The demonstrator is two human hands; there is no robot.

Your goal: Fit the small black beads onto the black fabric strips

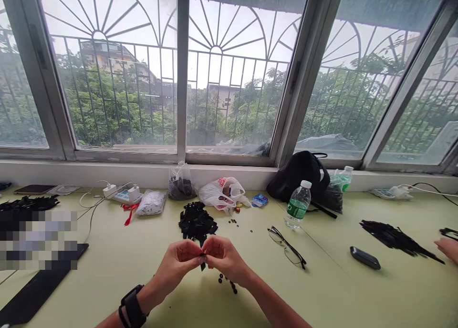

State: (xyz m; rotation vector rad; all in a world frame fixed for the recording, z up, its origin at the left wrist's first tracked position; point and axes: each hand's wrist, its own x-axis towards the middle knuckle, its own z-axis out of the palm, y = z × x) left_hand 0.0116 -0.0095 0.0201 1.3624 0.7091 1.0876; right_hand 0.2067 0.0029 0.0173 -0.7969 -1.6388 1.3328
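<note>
My left hand [179, 260] and my right hand [226, 259] meet over the near middle of the table, thumbs and forefingers pinched together. Between the fingertips is a short black strip [202, 267], its lower end hanging below the thumbs. Whether a smaller piece is also held there is hidden by the fingers. Just beyond the hands lies a pile of black strips [196, 219]. Several small black rings [233, 287] are scattered beneath my right hand. More tiny black rings [234, 221] lie farther back.
Folded eyeglasses [287, 247] and an upright water bottle [299, 205] are to the right, beyond them a black case [365, 258] and another strip pile [388, 235]. A co-worker's hand [448, 249] shows at the right edge. Plastic bags [224, 194] and a power strip [125, 196] line the windows.
</note>
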